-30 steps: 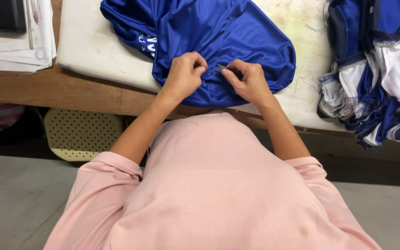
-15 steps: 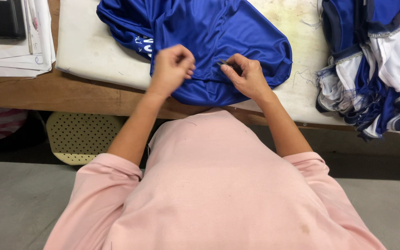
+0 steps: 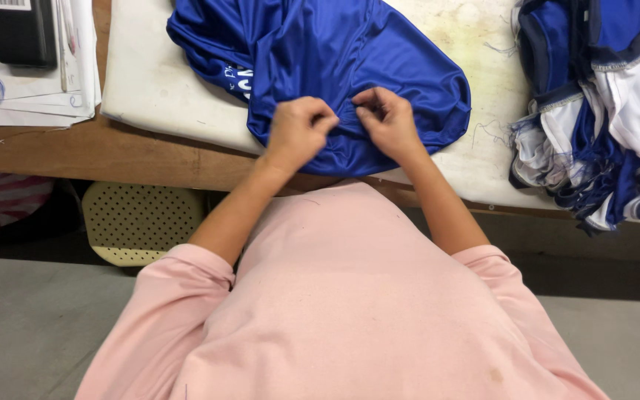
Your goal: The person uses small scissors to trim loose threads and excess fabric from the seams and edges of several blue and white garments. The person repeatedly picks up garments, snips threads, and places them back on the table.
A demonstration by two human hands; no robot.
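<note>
Blue garment (image 3: pixel 320 52) spread on the white padded board (image 3: pixel 157 96), its bulk lying away from the body; left hand (image 3: pixel 298 133) and right hand (image 3: pixel 388 122) both pinch its near hem, fingertips almost touching, equally near.

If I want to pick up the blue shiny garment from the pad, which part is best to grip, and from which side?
Probably the near edge of the blue garment, approached from the table's front side. There the cloth is bunched into a ridge that both the left hand and right hand already pinch. The far part lies spread flat on the white pad, offering little for fingers to catch.
</note>
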